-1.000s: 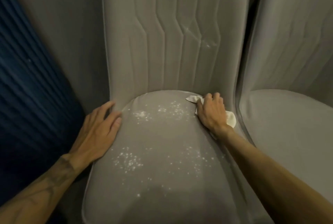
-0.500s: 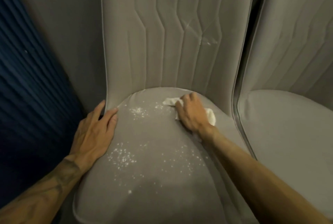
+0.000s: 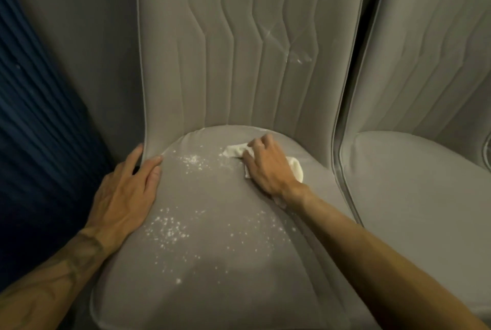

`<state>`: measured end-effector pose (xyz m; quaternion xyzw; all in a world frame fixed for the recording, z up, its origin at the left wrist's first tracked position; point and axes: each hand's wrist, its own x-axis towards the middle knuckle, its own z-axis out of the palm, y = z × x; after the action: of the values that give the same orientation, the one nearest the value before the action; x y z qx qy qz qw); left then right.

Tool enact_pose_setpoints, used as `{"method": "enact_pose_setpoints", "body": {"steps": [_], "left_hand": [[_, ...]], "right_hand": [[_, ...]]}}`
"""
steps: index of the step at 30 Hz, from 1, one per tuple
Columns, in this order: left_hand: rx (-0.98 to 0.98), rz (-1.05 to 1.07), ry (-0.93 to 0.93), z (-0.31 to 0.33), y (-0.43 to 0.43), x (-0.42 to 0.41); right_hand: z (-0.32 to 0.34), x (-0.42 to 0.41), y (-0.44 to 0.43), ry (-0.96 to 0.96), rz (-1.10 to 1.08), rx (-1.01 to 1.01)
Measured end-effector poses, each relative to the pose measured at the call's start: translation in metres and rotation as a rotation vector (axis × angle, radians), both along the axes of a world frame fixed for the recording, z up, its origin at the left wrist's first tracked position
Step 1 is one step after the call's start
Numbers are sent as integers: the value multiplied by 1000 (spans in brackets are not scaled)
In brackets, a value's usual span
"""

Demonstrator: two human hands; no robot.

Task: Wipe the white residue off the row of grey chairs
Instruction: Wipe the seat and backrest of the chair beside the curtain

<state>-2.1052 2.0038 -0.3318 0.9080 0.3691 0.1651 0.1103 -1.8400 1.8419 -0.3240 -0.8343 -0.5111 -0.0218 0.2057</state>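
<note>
Grey chair seat (image 3: pixel 239 197) bears white residue (image 3: pixel 170 228); right hand (image 3: pixel 268 167) grips white cloth (image 3: pixel 233 149), left hand (image 3: pixel 125 197) rests flat.

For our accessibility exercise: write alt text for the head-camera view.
A right hand holds a crumpled white cloth against a grey upholstered chair seat speckled with white residue, while the left hand rests on its left edge.

R hand (image 3: pixel 268 167) presses white cloth (image 3: pixel 235 150) at grey chair seat (image 3: pixel 212 276) rear | L hand (image 3: pixel 127 191) flat on seat's L edge | white residue (image 3: pixel 167 228) mid-seat
</note>
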Motion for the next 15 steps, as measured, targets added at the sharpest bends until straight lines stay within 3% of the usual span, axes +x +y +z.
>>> {"method": "enact_pose_setpoints", "body": {"steps": [3,6,8,13,15], "left_hand": [[5,-4,-19,-1,0,1],[12,-3,-23,-1,-1,1],[24,-1,-28,-1,0,1],[24,2,-15,-5,2,0],[25,1,-10,-5,3,0]], "right_hand": [[5,20,-26,-67,-17,-9],[10,39,-17,-90,-333,-75],[12,30,10,-36,-423,-46],[-4,-36,38,6,74,11],[-2,-31,23,-3,163,4]]}}
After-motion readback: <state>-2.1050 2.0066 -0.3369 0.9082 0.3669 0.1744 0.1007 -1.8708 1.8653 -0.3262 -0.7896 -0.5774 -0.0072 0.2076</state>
